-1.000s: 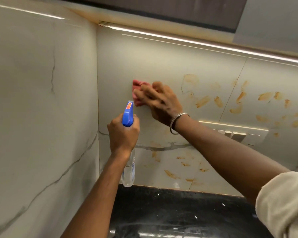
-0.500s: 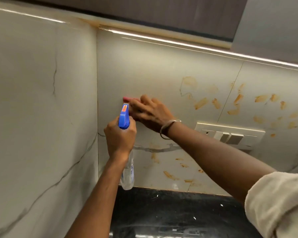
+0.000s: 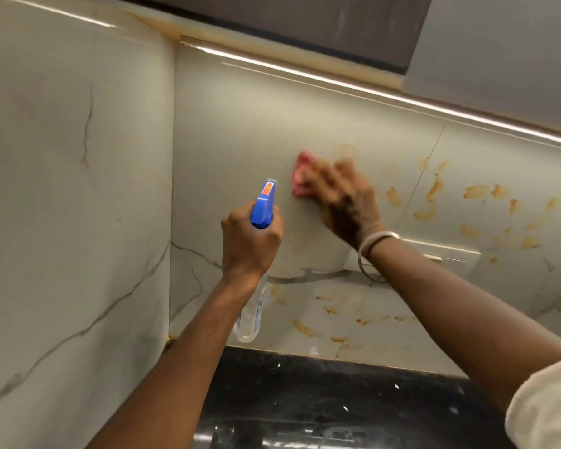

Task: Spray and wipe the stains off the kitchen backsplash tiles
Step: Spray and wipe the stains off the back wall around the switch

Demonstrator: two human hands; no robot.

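Note:
My left hand grips a clear spray bottle with a blue trigger head, held upright a little in front of the backsplash. My right hand presses a pink cloth flat against the pale marble-look tile, blurred with motion. A metal bangle sits on that wrist. Orange-brown stains smear the tiles right of the cloth, and more stains lie low near the counter.
A white switch plate sits on the wall behind my right wrist. The side wall meets the backsplash in a corner at left. A black speckled countertop lies below, and a lit strip runs under the upper cabinet.
My right hand has swept the pink cloth up and to the right across the tile, away from the bottle head. The left hand with the bottle has stayed almost still.

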